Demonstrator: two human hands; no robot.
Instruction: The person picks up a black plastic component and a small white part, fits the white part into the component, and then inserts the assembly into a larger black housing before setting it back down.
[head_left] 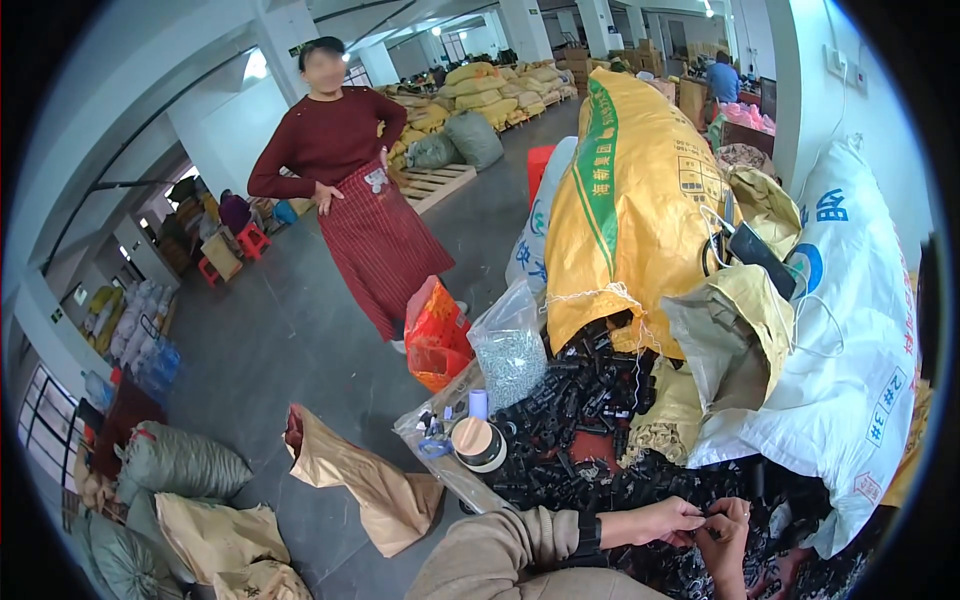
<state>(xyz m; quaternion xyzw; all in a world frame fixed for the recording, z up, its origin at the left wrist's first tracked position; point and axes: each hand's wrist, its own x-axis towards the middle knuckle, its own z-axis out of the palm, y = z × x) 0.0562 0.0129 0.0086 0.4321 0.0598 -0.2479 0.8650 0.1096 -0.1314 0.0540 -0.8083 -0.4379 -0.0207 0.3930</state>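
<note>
I had the left hand (664, 520) and right hand (727, 536) together, near right, over black parts (590, 488), pinched narrow; what they held, I couldn't tell.

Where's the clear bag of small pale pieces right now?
In the head view, near centre, the clear bag stands between the red bag and the heap of black parts.

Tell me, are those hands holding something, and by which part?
The left hand and right hand meet; what, if anything, they hold, and by which part, is too hidden to tell.
</note>
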